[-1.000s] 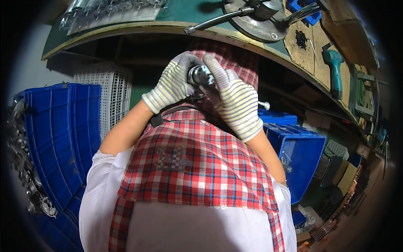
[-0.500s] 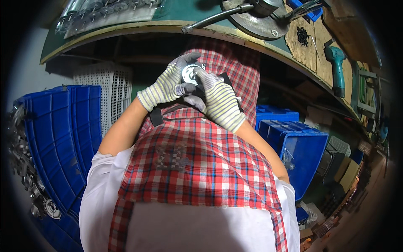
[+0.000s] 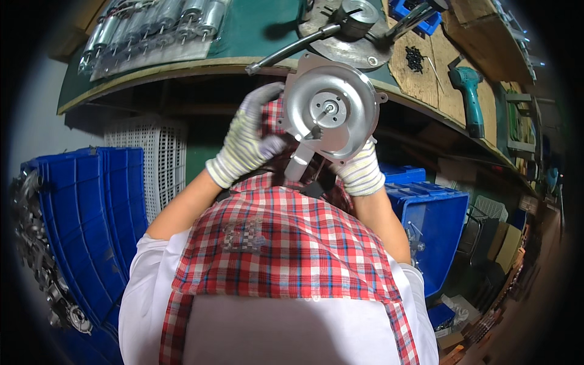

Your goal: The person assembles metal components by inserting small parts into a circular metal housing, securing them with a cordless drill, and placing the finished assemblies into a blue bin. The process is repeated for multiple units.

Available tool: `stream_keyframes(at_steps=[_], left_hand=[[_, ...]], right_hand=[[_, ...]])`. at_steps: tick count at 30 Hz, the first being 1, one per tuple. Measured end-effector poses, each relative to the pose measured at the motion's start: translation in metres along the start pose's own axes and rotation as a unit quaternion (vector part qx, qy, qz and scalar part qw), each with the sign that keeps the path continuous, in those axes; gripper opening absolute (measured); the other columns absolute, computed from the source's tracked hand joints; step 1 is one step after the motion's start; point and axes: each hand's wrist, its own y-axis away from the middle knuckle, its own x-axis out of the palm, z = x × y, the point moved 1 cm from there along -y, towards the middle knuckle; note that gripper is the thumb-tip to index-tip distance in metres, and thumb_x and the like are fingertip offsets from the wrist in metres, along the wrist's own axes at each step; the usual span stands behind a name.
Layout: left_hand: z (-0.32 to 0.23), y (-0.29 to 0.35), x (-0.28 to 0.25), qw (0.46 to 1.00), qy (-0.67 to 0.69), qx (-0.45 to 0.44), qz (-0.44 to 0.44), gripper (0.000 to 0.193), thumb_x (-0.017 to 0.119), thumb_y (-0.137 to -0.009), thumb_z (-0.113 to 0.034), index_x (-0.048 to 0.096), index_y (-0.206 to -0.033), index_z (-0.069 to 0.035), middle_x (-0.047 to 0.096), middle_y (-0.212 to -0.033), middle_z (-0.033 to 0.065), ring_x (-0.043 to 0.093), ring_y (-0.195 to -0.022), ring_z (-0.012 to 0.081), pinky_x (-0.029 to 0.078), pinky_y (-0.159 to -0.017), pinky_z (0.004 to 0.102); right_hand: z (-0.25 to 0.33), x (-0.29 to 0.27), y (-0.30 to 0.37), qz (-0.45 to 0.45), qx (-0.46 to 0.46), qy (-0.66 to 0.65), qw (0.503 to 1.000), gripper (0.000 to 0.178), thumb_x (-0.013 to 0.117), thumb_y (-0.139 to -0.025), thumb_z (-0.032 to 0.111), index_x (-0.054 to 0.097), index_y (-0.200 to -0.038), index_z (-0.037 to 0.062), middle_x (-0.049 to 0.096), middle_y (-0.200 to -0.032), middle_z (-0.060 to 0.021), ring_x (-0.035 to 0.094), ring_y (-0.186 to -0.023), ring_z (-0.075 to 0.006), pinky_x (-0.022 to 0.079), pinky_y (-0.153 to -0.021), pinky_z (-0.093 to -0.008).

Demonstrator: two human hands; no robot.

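Green workbench point(image 3: 249, 36) beyond round metal part point(image 3: 331, 109), blue crates point(image 3: 82, 213) both sides.

In front of us we see a workbench point(image 3: 252, 30) with a green top and pale edge, bearing plastic-wrapped silvery cylinders point(image 3: 155, 30) at left and a round metal fixture point(image 3: 353, 52), whose lever point(image 3: 295, 48) juts over the edge. Farther right, we find a wooden board point(image 3: 437, 48) carrying small black pieces point(image 3: 414, 59), a thin pale rod point(image 3: 435, 72) and a teal power drill point(image 3: 468, 97).
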Motion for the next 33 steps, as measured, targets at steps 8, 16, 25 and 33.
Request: stream_keyframes(at_steps=[8,16,25,33], left_hand=[[0.056,0.011,0.047,0.956,0.246,-0.086,0.132,0.062,0.076,-0.090,-0.023,0.049,-0.143,-0.006,0.058,-0.138,0.0104,0.056,-0.127,0.0244,0.045,-0.110,0.0385],[0.063,0.009,0.043,0.953,0.263,-0.098,0.113,0.055,0.074,-0.091,-0.016,0.051,-0.139,-0.003,0.061,-0.132,0.0108,0.062,-0.118,0.0213,0.053,-0.100,0.0354],[0.054,0.000,0.023,0.985,0.130,-0.021,0.110,0.050,0.077,-0.087,-0.010,0.055,-0.131,-0.001,0.065,-0.123,0.0101,0.066,-0.110,0.0187,0.058,-0.092,0.0325],[0.048,-0.004,0.002,0.961,0.266,-0.065,0.042,0.045,0.071,-0.093,-0.011,0.053,-0.133,0.000,0.063,-0.126,0.0120,0.064,-0.113,0.0195,0.055,-0.097,0.0332]], right_hand=[[-0.025,0.007,0.027,0.085,-0.155,0.545,0.820,0.031,0.058,-0.101,0.022,0.060,-0.124,0.0022,0.066,-0.120,-0.0119,0.066,-0.107,-0.0227,0.059,-0.090,-0.0394],[-0.072,-0.020,0.012,-0.033,-0.049,0.259,0.964,0.024,0.059,-0.101,0.021,0.065,-0.115,0.0019,0.071,-0.107,-0.0103,0.069,-0.093,-0.0194,0.061,-0.079,-0.0344],[-0.084,-0.022,-0.005,-0.042,0.222,-0.313,0.923,0.024,0.063,-0.100,0.025,0.066,-0.113,0.0041,0.071,-0.102,-0.0070,0.068,-0.090,-0.0164,0.061,-0.077,-0.0325],[-0.005,0.033,-0.022,0.011,-0.001,0.438,0.899,0.031,0.062,-0.100,0.027,0.062,-0.120,0.0027,0.070,-0.112,-0.0147,0.068,-0.100,-0.0297,0.054,-0.089,-0.0392]])
